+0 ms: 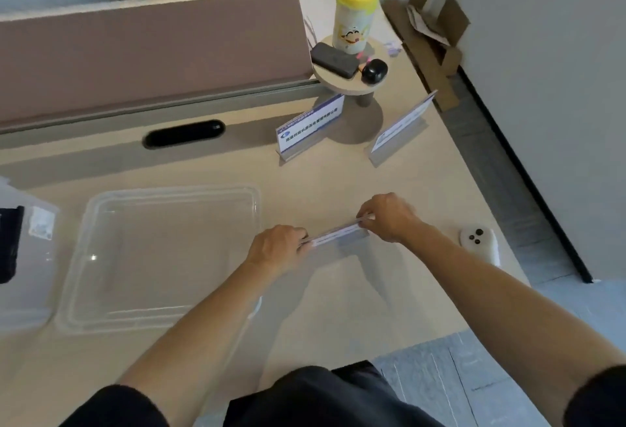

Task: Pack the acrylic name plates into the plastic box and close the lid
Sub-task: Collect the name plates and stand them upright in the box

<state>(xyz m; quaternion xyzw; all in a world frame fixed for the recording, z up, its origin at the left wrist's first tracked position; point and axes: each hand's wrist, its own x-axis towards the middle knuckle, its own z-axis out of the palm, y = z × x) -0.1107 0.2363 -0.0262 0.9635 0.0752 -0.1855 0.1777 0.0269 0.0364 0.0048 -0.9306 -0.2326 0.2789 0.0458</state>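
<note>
An acrylic name plate is held edge-on just above the desk, right of the clear plastic box. My left hand grips its left end and my right hand pinches its right end. The box stands open on the desk with nothing visible inside. Two more name plates stand upright farther back: one with a blue-edged card near the desk's middle, another to its right. A clear lid-like piece lies at the left edge, partly cut off.
A small round stand at the back holds a yellow-capped wipes canister, a dark phone-like block and a black case. A white controller lies near the desk's right edge. A brown partition closes the back. Cardboard lies beyond the desk.
</note>
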